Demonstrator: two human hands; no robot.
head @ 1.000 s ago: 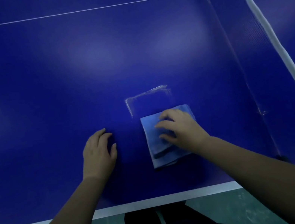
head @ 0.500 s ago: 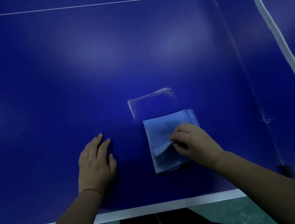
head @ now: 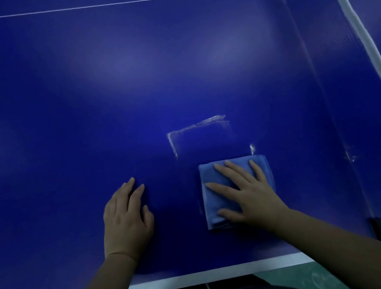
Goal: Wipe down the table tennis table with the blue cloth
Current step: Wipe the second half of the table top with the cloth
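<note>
Cloth [head: 211,203] near table [head: 122,80] edge, net [head: 338,67] right

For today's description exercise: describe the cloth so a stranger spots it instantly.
Find the blue table and its white near edge. Just beyond it, the folded cloth lies under the right hand. It alone is pale blue; the left hand rests on bare table.

Dim overhead light is pooling in soft, pale glare patches on the table [head: 56,142]; shadow is lying beside the left hand [head: 126,219]; edges are bowing.
</note>
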